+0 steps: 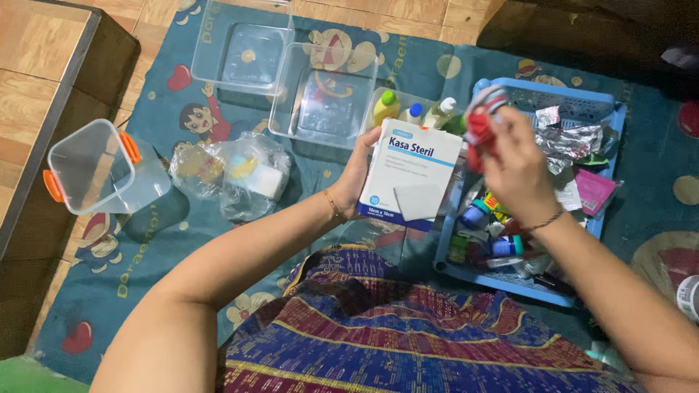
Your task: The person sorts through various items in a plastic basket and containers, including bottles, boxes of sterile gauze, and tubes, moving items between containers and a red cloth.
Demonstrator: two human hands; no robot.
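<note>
My left hand [357, 175] holds a flat white and blue box [415, 175] upright in front of me, gripped at its left edge. Just right of the box, my right hand [517, 164] is raised and closed on a small red and white packet [482, 131], which is blurred. Both hands hover over the left side of a blue plastic basket [597, 102] filled with small bottles, foil strips and sachets. Behind the box a small clear tub [402, 97] holds three little bottles with green, blue and white caps.
Two clear square containers [244, 47] [324, 91] sit on the patterned blue mat at the back. A clear tub with orange clips [95, 167] lies at left beside a clear plastic bag [240, 175] of items. A dark wooden edge [51, 124] borders the left.
</note>
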